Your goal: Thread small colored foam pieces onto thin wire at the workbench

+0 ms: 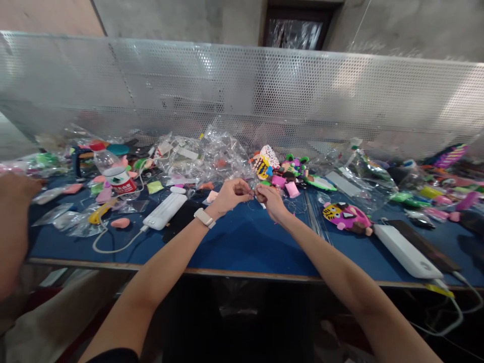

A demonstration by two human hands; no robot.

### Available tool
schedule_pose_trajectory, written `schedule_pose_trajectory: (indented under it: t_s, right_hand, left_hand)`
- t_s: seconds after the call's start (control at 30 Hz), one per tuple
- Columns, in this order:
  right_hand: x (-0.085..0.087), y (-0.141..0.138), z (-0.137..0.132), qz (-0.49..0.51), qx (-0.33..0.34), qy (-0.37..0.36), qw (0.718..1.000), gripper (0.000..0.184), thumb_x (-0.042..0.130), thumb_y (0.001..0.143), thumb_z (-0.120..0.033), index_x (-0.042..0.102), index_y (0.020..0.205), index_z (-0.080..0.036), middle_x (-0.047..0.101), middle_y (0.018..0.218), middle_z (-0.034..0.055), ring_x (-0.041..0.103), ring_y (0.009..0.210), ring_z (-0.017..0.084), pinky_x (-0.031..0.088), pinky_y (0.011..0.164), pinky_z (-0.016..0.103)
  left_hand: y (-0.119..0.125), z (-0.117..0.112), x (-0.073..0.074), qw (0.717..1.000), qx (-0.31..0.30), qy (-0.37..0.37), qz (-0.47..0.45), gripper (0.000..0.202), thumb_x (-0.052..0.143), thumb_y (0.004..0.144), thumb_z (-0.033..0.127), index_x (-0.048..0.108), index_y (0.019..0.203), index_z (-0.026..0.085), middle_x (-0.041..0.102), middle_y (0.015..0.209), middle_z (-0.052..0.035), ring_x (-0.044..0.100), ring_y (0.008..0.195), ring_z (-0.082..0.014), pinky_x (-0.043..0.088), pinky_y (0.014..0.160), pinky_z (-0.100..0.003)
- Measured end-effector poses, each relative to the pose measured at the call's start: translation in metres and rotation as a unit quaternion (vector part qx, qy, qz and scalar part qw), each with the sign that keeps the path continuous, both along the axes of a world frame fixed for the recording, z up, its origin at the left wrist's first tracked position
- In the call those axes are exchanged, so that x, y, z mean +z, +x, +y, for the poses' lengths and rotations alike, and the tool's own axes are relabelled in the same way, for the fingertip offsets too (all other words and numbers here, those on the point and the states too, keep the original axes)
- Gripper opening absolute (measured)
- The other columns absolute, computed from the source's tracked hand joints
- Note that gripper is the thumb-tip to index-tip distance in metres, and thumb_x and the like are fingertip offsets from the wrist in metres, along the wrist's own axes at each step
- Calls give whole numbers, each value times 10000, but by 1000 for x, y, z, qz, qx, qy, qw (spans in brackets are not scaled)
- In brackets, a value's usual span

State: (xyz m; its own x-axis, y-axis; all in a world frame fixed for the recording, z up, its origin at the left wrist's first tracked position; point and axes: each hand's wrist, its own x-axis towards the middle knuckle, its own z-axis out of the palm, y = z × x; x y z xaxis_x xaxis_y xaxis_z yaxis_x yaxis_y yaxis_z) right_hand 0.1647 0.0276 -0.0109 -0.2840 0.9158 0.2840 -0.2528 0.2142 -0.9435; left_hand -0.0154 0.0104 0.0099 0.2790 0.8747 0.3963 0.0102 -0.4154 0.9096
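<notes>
Perforated metal screen [242, 96] backs a blue table [245, 242] strewn with craft bits. Over the middle of it, the left hand [231, 194] and right hand [269, 200] meet fingertip to fingertip, each pinched shut on a thin strand [253, 193] held between them. The strand is too fine to make out what it is, and the fingers hide most of it.

A pale watch [204, 218] sits on the left wrist. Left of the left hand lies a white power bank [165, 210], its cable running toward the table edge. Further left stands a clear bottle [113, 172]. Just beyond both hands are crumpled clear bags [206, 154], whose contents are blurred. Pink blocks [286, 185] lie just beyond the right hand. Right of it lies a pink and yellow tiger [346, 216], then a 2nd power bank [406, 250]. Another person's arm [13, 227] is cut off at the far left.
</notes>
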Motion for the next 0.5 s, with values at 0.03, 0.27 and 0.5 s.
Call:
schedule_pose_trajectory:
  t_s: [0.03, 0.27, 0.5]
  right_hand:
    - [0, -1, -1, 2, 5, -11, 1000, 284, 684, 774, -431, 551, 650, -213, 328, 612, -46, 244, 548, 115, 158, 563, 311]
    - [3, -2, -9, 29, 43, -51, 997, 306, 747, 764, -407, 555, 646, -200, 346, 628, -46, 234, 555, 102, 153, 566, 317]
    - [1, 2, -6, 28, 21, -37, 999, 315, 714, 803, -400, 539, 619, -214, 277, 577, -58, 219, 540, 113, 168, 567, 321]
  left_hand:
    - [-1, 1, 0, 1000, -6, -1, 1, 314, 877, 718, 273, 638, 882, 154, 758, 877, -75, 749, 808, -179, 623, 779, -342]
    - [-7, -1, 2, 990, -4, 113, 80, 123, 728, 846, 139, 632, 921, 158, 744, 873, -44, 741, 828, -157, 597, 818, -307]
    - [-3, -8, 0, 922, 79, 241, 291, 228, 762, 895, 197, 657, 1096, 202, 730, 984, -33, 711, 842, -176, 566, 790, -317]
